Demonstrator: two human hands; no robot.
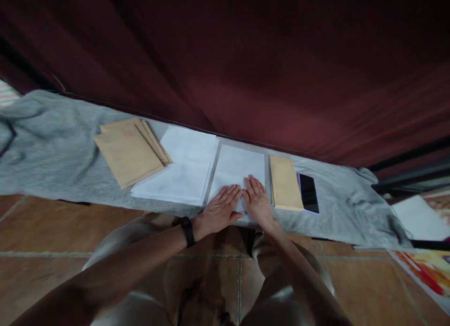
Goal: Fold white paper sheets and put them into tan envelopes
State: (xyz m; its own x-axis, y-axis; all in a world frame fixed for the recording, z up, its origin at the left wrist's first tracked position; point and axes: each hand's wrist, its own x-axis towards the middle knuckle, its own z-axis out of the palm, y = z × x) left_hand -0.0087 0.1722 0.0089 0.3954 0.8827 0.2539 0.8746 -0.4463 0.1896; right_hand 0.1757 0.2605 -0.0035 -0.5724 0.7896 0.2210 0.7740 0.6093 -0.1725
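White sheet (236, 169) lies on the grey cloth (52, 148), long axis running near to far; my left hand (220, 210) and right hand (258, 202) press flat, fingers spread, hiding its near edge.

Left hand (218, 210) flat, right hand (258, 200) flat beside it, fingers extended

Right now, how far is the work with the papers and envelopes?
Looks early. Done: one brown envelope lies apart beside the phone, though whether it is filled cannot be seen. In hand: the left hand and right hand press flat on a single white sheet. Left: a stack of white paper and a pile of brown envelopes wait on the grey cloth.
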